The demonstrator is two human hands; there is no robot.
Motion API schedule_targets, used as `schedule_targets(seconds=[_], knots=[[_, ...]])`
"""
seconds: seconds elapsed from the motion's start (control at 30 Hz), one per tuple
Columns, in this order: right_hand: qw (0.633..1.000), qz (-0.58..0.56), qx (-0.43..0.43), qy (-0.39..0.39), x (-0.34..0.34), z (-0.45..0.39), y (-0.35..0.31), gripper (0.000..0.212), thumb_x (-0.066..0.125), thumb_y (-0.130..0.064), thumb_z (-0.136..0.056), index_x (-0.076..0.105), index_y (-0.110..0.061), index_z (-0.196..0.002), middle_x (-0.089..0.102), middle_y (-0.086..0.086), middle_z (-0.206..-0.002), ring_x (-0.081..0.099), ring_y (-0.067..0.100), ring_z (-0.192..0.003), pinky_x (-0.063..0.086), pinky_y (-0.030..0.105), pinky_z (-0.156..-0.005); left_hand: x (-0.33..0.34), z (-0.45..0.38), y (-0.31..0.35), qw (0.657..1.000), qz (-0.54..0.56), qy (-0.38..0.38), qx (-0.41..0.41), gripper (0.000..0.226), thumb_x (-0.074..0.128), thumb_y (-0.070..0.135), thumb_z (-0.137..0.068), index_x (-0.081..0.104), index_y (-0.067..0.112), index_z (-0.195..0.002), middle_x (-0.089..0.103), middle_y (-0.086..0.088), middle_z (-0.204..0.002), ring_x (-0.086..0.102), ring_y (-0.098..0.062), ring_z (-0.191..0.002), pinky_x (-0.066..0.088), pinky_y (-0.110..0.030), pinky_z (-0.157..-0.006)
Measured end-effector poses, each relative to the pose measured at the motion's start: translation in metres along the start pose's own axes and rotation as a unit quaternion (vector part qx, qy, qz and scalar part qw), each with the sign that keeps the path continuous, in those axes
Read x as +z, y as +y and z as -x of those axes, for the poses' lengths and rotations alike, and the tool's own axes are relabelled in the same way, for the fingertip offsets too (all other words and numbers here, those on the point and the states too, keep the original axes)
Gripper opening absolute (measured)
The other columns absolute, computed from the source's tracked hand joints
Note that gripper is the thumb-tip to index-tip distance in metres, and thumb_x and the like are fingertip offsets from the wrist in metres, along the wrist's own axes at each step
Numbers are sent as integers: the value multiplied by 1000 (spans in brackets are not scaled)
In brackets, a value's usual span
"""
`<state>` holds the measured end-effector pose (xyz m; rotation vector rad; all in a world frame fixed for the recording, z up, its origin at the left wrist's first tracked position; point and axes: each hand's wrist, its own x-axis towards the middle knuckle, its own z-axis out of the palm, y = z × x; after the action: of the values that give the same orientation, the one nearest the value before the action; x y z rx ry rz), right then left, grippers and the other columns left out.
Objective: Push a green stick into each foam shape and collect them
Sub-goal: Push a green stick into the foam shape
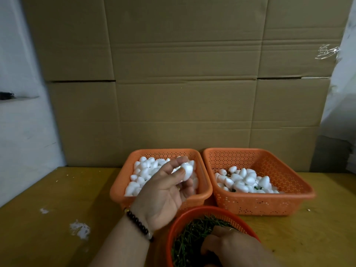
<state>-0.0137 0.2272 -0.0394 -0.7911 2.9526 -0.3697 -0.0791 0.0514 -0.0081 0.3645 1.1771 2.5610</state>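
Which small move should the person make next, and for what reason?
Probably pinch one green stick out of the round red basket and lift it to the white foam shape. The left hand already holds that shape above the left orange basket, while the right hand is down among the sticks; whether it grips one is hidden.

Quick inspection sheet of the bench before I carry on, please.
Surface: yellow table, white foam crumbs on its left.
Job's things: left orange basket full of foam shapes; right orange basket part filled, green showing between shapes; round basket of green sticks.
Clutter: nothing seen.
Grippers: left hand pinches a foam piece; right hand in the sticks, fingers hidden.
Cables: nothing seen.
Surroundings: cardboard sheet behind.
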Motion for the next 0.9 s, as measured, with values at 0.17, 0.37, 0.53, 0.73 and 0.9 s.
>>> schedule_targets(seconds=[0.17,0.37,0.53,0.73,0.9], knots=[[1000,14,-12,-19,2,0,3,31,46,-39,-97,48,-43,-128,47,-11,-124,45,10,-122,39,27,-102,4,14,-5,993,102,-13,-65,27,52,4,-87,71,7,-107,65,-18,-92,63,-23,-74,55,-29,-58],[999,18,-23,-36,-2,-2,5,31,50,-35,-96,53,-38,-127,47,-9,-129,47,11,-121,40,27,-101,10,20,-6,992,89,-28,-89,20,64,4,-79,75,9,-95,68,-20,-108,68,-28,-82,56,-32,-62],[1000,7,-7,-3,0,-1,6,32,50,-41,-93,55,-37,-124,50,-14,-126,52,6,-116,44,25,-98,10,19,-6,989,113,-6,-95,37,59,6,-82,59,3,-119,68,-20,-111,68,-26,-80,56,-29,-60],[999,0,15,52,3,0,5,27,50,-48,-91,59,-34,-113,59,-16,-116,57,2,-104,47,23,-89,11,15,-8,986,144,26,-79,52,62,4,-77,52,-6,-127,65,-23,-103,69,-28,-81,60,-32,-62],[995,-19,34,91,3,1,9,27,52,-52,-87,61,-33,-104,62,-18,-106,58,1,-97,48,22,-84,14,17,-9,988,140,27,-66,28,59,-6,-75,69,0,-101,66,-25,-98,69,-31,-83,61,-38,-69]])
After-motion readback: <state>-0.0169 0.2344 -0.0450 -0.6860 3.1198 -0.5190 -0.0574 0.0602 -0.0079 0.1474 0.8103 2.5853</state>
